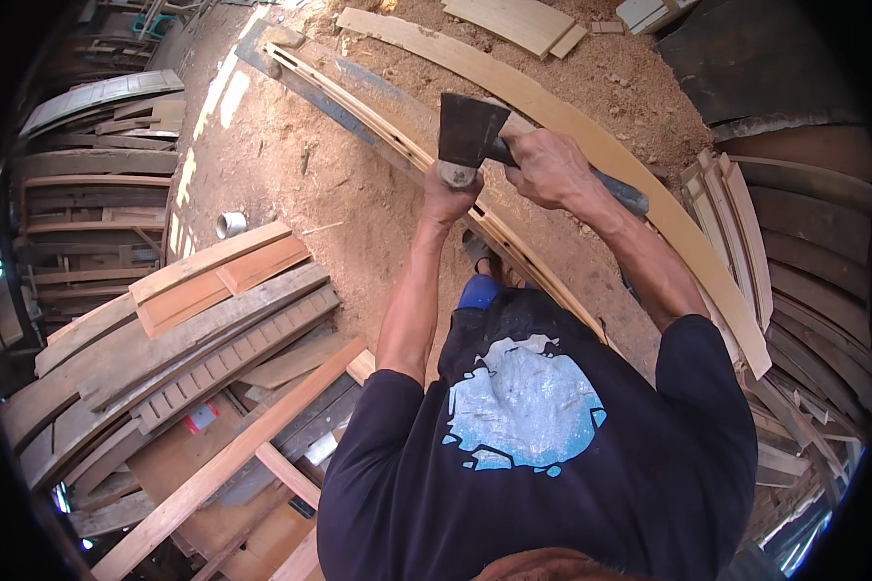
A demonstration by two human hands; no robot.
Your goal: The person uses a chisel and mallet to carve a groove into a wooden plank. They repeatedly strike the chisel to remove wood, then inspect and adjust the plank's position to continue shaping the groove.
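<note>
Gripping a hatchet [467, 134] by its handle, the right hand [552, 169] is hanging just to the right of the slotted rail [543, 272], fingers wrapping tight round the shaft. Left hand [449, 202] is sitting over the rail, fingers clamping a short stout tool, likely a chisel [457, 175]; its pale round end is poking up beside the hatchet head, working tip hiding under the hand. Whether head and chisel are touching, cannot tell.

The rail is running slantwise ahead of the person, slots facing up, a gray plank [349, 73] lying alongside its far half. Broad pale board [688, 247] is lying to the rail's right, sawdust [601, 107] spreading past it; stacked lumber [233, 300] and a white cup [230, 225] are sitting to its left.

Doing this well probably means keeping the chisel square to the rail, tip seating inside the slot line, hatchet landing flat and centered with short taps. Left fingers should be staying below the chisel's end, clear of the hatchet edge; rail should be resting steady, not rocking.
</note>
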